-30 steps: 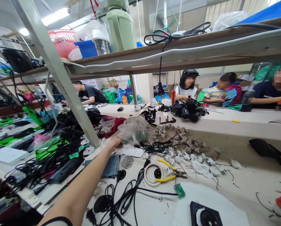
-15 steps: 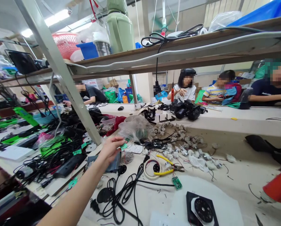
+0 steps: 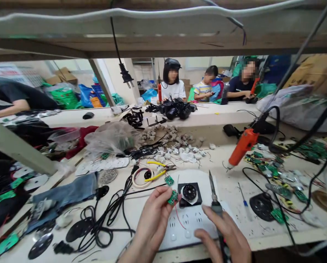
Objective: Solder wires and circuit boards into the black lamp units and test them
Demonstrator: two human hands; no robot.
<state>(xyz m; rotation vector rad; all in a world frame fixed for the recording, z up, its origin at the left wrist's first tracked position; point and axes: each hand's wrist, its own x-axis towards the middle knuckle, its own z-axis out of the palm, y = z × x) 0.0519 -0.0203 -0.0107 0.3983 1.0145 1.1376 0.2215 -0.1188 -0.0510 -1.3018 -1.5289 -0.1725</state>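
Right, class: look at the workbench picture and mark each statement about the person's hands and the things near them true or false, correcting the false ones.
1. The left hand pinches a small green circuit board. True.
2. The right hand holds yellow-handled pliers. False: it grips a soldering iron; the yellow-handled pliers lie on the bench, untouched.
3. A square black part with a round dial lies just beyond the circuit board. True.
4. The orange glue gun is in the person's left hand. False: it stands on the bench to the right, in no hand.
5. A roll of tape lies beside the pliers. True.
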